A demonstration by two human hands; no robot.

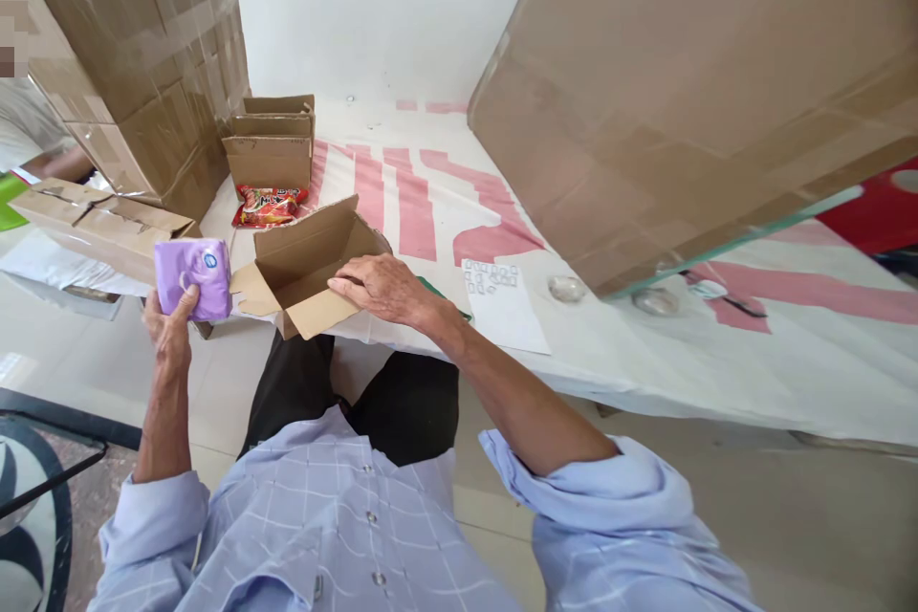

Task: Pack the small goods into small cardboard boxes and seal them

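In my left hand is a soft purple packet with a round blue and white mark, held up left of an opened cardboard box. The fingers wrap behind the packet and the thumb presses its front. My right hand rests on the box's right side, fingers curled over a raised flap. The box stands at the table's front edge with its flaps spread; the part of its inside that shows is bare cardboard. Behind it lies a shiny red snack packet against several upright folded cardboard pieces.
A tall taped carton stack stands at the left, with a long closed box before it. A large cardboard panel leans over the right side. A paper sheet lies on the white and pink tablecloth. Another person's arm shows far left.
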